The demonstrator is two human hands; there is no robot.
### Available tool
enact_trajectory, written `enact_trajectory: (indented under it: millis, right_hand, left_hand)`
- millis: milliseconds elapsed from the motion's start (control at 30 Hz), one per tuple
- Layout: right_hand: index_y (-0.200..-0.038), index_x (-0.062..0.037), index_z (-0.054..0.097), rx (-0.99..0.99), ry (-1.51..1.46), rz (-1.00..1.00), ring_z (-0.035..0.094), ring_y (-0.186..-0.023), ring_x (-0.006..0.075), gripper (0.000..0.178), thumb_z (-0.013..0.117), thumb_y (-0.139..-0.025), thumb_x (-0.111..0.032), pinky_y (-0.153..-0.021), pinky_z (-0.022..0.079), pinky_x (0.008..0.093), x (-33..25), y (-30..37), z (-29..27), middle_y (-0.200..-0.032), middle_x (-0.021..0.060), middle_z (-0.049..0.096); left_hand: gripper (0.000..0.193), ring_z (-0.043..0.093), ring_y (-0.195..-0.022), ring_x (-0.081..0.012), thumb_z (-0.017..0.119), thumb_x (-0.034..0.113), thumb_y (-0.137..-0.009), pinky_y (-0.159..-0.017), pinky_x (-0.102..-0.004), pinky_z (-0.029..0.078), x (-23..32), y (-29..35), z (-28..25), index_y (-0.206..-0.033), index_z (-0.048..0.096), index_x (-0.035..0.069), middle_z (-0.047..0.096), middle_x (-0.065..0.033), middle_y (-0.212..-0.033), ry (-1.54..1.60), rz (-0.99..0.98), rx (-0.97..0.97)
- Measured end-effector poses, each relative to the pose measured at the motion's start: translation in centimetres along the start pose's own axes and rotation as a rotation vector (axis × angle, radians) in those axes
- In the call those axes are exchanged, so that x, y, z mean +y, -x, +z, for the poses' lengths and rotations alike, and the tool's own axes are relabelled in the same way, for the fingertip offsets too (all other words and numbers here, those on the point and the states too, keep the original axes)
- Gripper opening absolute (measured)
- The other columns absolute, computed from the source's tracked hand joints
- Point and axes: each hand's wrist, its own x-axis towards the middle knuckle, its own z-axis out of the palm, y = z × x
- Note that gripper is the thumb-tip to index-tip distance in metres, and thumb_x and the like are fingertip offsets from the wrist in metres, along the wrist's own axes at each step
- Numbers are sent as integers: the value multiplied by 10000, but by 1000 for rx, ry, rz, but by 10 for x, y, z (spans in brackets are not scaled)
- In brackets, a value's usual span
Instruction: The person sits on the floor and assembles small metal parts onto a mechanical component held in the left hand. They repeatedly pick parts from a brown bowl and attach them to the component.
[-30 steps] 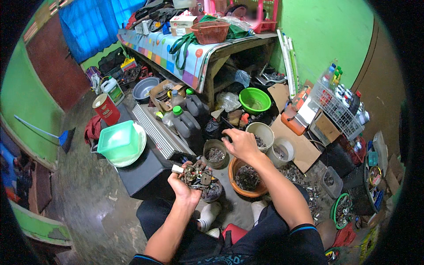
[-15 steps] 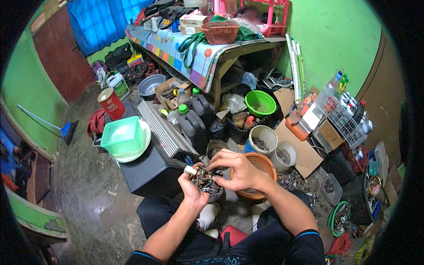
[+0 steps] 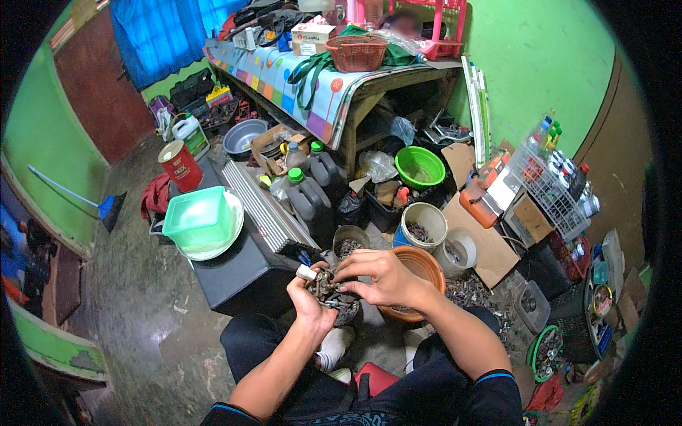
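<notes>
My left hand [image 3: 310, 305] is closed around a dark, greasy-looking clump of small metal parts [image 3: 325, 286], held low in front of me between my knees. A short white cylinder [image 3: 306, 272] stands out by its fingertips; whether it belongs to the clump or is wrapped on a finger I cannot tell. My right hand [image 3: 378, 277] reaches in from the right, thumb and fingers bent close together at the clump's edge. Anything pinched there is too small to make out. Just below the clump shows a greyish rounded container or mass [image 3: 346, 312], partly hidden.
Ahead stand a brown basin [image 3: 431, 268], a white bucket [image 3: 435, 219] with metal bits and a smaller tub [image 3: 349, 247] of bits. To the left, a black box [image 3: 234, 284] carries a green plastic container [image 3: 195, 216]. Loose metal pieces [image 3: 469, 291] litter the floor at right.
My right hand has shifted slightly down, uncovering more of the tub of bits behind it. Its fingers have moved a little on the clump, while my left hand keeps its hold.
</notes>
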Motion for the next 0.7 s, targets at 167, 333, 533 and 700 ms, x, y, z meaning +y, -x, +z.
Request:
enact_trajectory:
  millis: [167, 333, 533, 700]
  right_hand:
    - [-841, -39, 686, 26, 69, -8, 645, -778, 299, 172, 734, -679, -72, -694, 518, 368, -6, -2, 1, -825, 108, 667]
    - [-857, -35, 689, 82, 17, 144, 646, -764, 322, 143, 715, -725, -86, -688, 519, 378, 3, -3, -7, -822, 128, 673]
    - [-926, -19, 693, -405, 513, 662, 672, -872, 347, 234, 692, -736, -157, -739, 534, 441, 70, 22, -24, -946, 220, 675]
    - [-920, 30, 675, -779, 661, 757, 671, -898, 363, 252, 672, -737, -143, -778, 539, 465, 105, 37, 2, -993, 225, 675]
  left_hand:
    - [269, 578, -761, -206, 380, 313, -843, -650, -349, 478, 0, -6, -6, -851, 560, 113, 610, -48, -838, -42, 7, -11]
    - [314, 625, -790, -300, 410, 281, -793, -751, -436, 527, 3, -3, -5, -904, 594, 52, 642, -151, -881, 22, 5, -27]
    - [277, 603, -905, -372, 388, 286, -766, -853, -558, 493, 12, -3, 10, -846, 539, 68, 617, -218, -952, 16, 95, 13]
    - [248, 582, -939, -347, 365, 281, -770, -883, -564, 470, 23, 1, 17, -809, 523, 94, 585, -202, -977, 24, 151, 39]
